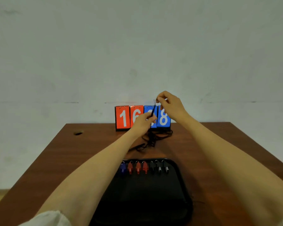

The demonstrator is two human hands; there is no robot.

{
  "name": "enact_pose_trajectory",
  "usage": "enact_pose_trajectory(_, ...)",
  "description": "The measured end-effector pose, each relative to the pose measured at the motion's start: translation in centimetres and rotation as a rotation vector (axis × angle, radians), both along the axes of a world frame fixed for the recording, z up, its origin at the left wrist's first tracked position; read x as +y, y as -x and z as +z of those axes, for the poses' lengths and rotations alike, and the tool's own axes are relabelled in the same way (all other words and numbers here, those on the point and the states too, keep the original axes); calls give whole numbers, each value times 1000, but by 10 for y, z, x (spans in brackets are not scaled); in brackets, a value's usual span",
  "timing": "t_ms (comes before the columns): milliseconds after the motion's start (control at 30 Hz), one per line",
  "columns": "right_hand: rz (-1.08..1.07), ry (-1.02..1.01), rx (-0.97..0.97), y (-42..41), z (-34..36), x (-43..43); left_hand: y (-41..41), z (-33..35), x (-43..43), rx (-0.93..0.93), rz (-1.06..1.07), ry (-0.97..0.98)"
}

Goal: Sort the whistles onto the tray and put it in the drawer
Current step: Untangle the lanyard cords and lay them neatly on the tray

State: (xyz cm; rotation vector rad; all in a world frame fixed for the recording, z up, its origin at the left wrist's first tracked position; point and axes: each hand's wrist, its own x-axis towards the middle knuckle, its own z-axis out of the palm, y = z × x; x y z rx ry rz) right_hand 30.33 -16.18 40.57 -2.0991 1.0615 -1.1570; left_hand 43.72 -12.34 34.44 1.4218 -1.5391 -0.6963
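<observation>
Head view: a black tray (145, 193) lies on the tabletop (203, 144) close to the person. Seven whistles (145, 168) stand in a row along its far edge: one blue, three red, one black, two black-and-white.

Beyond the tray, both hands are raised. The right hand (168, 103) is the higher one, and its thumb and forefinger pinch the top end of a black cord (153, 110) at what looks like a small ring. Whether a whistle hangs there cannot be told. The left hand (141, 123) pinches the same cord lower down. The cord's long axis runs steeply between the two hands, leaning slightly.

Below the hands, and also beyond the tray, a tangle of black cords (155, 139) lies on the tabletop. A flip scoreboard (131, 118) stands behind it.

Judgement: the step in hand is freeing one cord. The tray lies toward the person from both hands, and the right hand is nearer the bare right end of the row. No drawer is in sight.
</observation>
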Motion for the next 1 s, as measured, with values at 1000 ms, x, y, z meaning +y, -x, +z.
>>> enact_pose_trajectory(1000,-477,-54,214,104,20,32,-111,31,91,-877,500,-2)
